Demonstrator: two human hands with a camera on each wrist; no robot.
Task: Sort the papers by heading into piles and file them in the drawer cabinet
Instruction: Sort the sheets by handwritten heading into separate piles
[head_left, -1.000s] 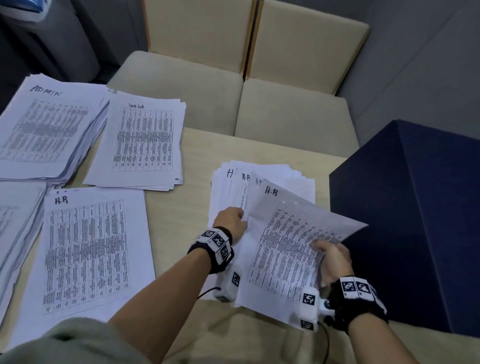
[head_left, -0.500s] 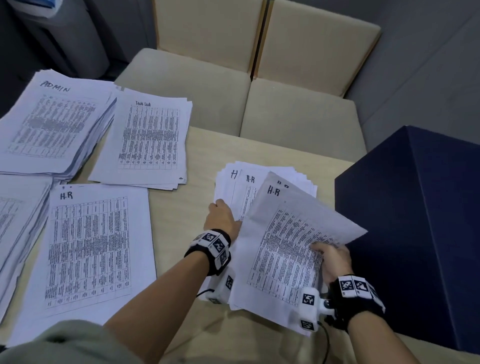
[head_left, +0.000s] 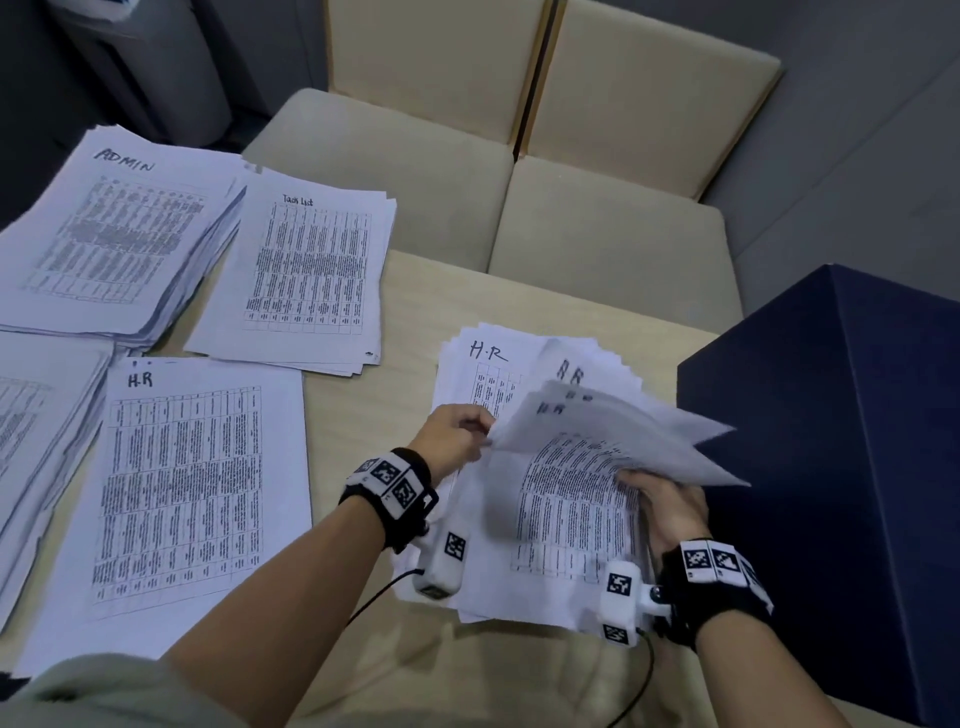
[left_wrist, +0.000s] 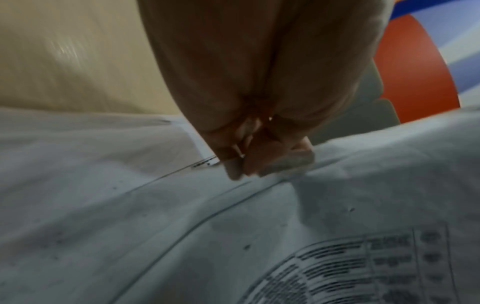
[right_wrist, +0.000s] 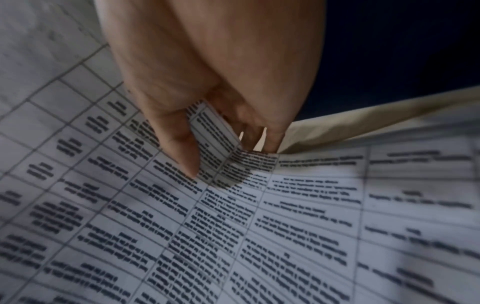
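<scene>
Right grip (head_left: 670, 512): clenched on the lifted sheets (head_left: 613, 447) of the unsorted stack (head_left: 524, 566), thumb on the printed table, fingers tucked under the right edge, as the right wrist view (right_wrist: 197, 115) confirms. Left grip (head_left: 454, 434): pinching the near-left edge of those same lifted sheets; fingertips (left_wrist: 241, 168) meet on the paper edge in the left wrist view.

Change noted: half a second ago one H.R sheet stood raised; several now fan up together, each headed H.R as far as the blurred writing reads, and the H.R heading of a sheet lying beneath is now exposed. Judgement: a run of same-headed sheets is being gathered for one transfer, likely to the H.R pile (head_left: 176, 488); sorting is under way, filing not begun.

Position of stack: near-right part of the bench (head_left: 415, 312), just beside a dark blue box (head_left: 831, 441) at the right edge, possibly the drawer cabinet, though no drawers show.

Sorted piles, near to far along the left side: H.R pile, single visible thickness; partly seen pile (head_left: 36, 441) at the left edge, heading out of view; Task List pile (head_left: 306, 270); thick ADMIN pile (head_left: 114, 234) at the far-left corner.

Surroundings: pale wood bench top; beyond its far edge, two beige cushioned chairs (head_left: 519, 156) side by side; grey wall at right.
</scene>
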